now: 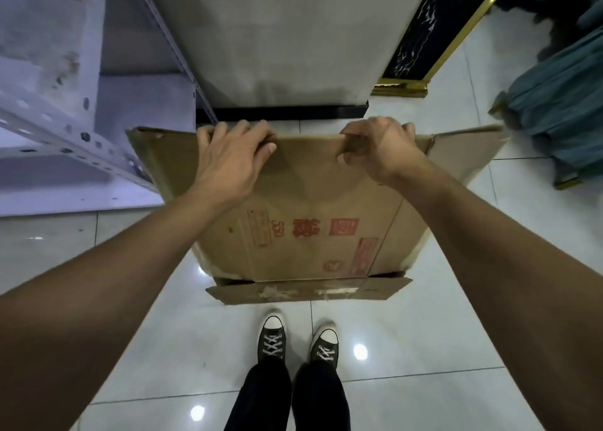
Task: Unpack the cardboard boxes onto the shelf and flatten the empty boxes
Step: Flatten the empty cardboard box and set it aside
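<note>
A flattened brown cardboard box (303, 222) with red print stands on edge on the tiled floor in front of my feet, its bottom flaps splayed toward me. My left hand (233, 151) grips the box's top edge left of centre, fingers curled over the far side and thumb on the near face. My right hand (375, 145) grips the same top edge right of centre in the same way. The white metal shelf (65, 127) stands to the left, its post close to the box's left flap.
A grey wall column (284, 39) with a black base rises just behind the box. A black and gold frame (421, 52) leans at the right. Teal fabric (561, 111) hangs at the far right. My black sneakers (297, 339) stand on glossy white tiles.
</note>
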A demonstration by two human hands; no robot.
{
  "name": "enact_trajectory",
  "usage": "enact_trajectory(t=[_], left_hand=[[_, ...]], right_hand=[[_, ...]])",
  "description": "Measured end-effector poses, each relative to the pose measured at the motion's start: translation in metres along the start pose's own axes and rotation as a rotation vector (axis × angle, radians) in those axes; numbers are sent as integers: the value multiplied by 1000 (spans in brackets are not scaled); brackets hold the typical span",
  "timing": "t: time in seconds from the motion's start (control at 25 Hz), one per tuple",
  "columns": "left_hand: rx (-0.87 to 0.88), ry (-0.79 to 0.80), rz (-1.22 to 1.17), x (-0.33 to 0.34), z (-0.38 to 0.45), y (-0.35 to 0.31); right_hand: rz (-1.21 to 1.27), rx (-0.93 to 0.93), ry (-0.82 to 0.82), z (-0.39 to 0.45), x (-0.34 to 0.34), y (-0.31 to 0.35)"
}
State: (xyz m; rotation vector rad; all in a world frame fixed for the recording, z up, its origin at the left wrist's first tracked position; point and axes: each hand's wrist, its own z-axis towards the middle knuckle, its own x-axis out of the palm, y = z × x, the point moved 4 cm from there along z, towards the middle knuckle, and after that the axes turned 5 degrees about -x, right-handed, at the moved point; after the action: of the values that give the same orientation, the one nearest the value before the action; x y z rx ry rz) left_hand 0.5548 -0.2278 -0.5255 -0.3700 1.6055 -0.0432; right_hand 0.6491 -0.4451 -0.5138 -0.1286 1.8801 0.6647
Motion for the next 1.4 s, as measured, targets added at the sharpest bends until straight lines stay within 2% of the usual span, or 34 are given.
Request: enact_trajectory(t=[0.2, 0.4, 0.52, 0.88, 1.16, 1.4], left_hand=[[-70, -13, 37, 22, 13, -16], [-18, -6, 55, 36, 30, -46], [-22, 44, 52, 46, 33, -41], [-137, 46, 118, 69, 40, -6], [-184, 50, 135, 83, 31, -1], [-136, 57, 129, 94, 10, -20]], right_hand=[[-2, 10, 89, 21, 6, -24], [30, 75, 111, 16, 0, -58], [38, 73, 111, 15, 13, -63], [-191, -77, -14, 39, 50, -48], [-166, -69, -73, 37, 64, -58], [-121, 0, -69, 20, 76, -78]])
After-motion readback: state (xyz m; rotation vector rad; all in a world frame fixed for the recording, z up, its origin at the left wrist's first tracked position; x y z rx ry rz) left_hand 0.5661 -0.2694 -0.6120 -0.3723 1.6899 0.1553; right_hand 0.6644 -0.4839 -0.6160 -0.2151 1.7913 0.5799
